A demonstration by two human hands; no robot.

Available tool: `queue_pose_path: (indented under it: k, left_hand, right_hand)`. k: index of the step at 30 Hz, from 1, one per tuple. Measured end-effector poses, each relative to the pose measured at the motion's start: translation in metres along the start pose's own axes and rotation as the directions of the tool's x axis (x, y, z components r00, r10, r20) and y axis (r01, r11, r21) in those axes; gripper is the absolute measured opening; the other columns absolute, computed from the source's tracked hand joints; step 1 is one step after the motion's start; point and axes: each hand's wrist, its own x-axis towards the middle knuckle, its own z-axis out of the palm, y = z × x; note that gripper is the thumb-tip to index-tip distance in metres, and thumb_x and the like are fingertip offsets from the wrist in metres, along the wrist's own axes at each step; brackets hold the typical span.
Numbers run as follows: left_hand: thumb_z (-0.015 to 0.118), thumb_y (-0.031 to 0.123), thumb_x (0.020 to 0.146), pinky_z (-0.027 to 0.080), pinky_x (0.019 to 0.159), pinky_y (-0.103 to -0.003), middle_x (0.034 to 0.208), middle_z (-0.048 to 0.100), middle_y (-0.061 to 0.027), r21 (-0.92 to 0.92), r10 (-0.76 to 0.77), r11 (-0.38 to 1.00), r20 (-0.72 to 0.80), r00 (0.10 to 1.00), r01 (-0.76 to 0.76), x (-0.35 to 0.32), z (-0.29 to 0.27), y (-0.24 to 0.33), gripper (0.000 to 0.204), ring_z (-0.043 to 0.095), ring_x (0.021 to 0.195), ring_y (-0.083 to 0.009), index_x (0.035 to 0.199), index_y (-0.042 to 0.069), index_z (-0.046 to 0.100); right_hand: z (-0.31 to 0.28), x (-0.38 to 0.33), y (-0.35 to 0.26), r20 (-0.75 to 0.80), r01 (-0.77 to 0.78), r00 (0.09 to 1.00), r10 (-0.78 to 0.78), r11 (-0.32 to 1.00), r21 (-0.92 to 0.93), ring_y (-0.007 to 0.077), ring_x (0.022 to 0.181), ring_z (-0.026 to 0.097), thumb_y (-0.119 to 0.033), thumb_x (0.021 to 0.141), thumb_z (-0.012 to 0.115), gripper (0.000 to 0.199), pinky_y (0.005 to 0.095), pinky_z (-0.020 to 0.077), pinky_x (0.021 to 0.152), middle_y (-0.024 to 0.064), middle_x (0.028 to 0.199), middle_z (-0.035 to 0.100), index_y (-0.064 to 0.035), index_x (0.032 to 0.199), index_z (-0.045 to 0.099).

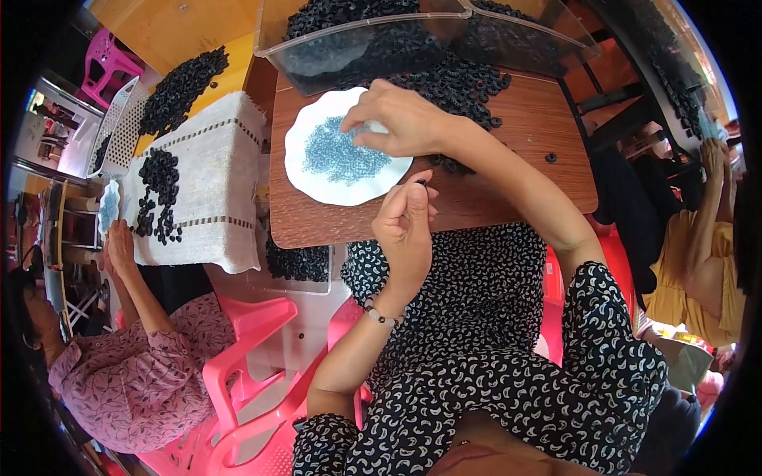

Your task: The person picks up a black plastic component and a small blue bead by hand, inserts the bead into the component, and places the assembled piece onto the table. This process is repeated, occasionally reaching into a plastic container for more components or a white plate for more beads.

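Head — left hand [406,232], one held piece [421,183], right hand [398,119], one plate [349,196]

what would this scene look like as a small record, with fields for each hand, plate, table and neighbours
left hand: pinches a small black piece near the plate's near edge
right hand: over the plate, fingertips down at the beads; grip unclear
plate: white with scalloped rim, holding small translucent blue-grey beads
table: brown wood-grain top
far side: clear plastic bin of black pieces, more black ring-shaped pieces loose before it
neighbours: person in pink patterned top at left, person in yellow at right
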Motion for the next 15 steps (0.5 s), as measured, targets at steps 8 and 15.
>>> queue_pose_path:
  k: [8, 15]
  left_hand:
    - [0.057, 0.024, 0.107, 0.044, 0.063, -0.019, 0.096, 0.066, -0.0035, -0.002, 0.001, 1.000, -0.041, 0.999, -0.002, 0.001, 0.000, 0.003, 0.032, 0.054, 0.072, -0.0046, 0.119, -0.003, 0.071]
    - [0.056, 0.025, 0.107, 0.044, 0.062, -0.019, 0.095, 0.067, -0.0033, 0.013, -0.009, 1.000, -0.023, 1.000, 0.010, 0.000, -0.001, 0.001, 0.034, 0.054, 0.071, -0.0042, 0.118, -0.003, 0.071]
  right_hand:
    - [0.006, 0.009, 0.005, 0.087, -0.050, 0.994, 0.062, 0.990, -0.129, 0.0324, 0.095, 0.059, -0.012, 0.084, 0.072, 0.011, 0.0443, 0.0497, 0.084, 0.0092, 0.091, 0.070, -0.0075, 0.095, 0.070]
    - [-0.005, 0.006, 0.015, 0.025, -0.151, 0.988, 0.150, 0.987, 0.055, 0.0286, 0.087, 0.065, -0.013, 0.089, 0.067, 0.009, 0.0413, 0.0513, 0.080, 0.0102, 0.085, 0.070, -0.0050, 0.093, 0.071]
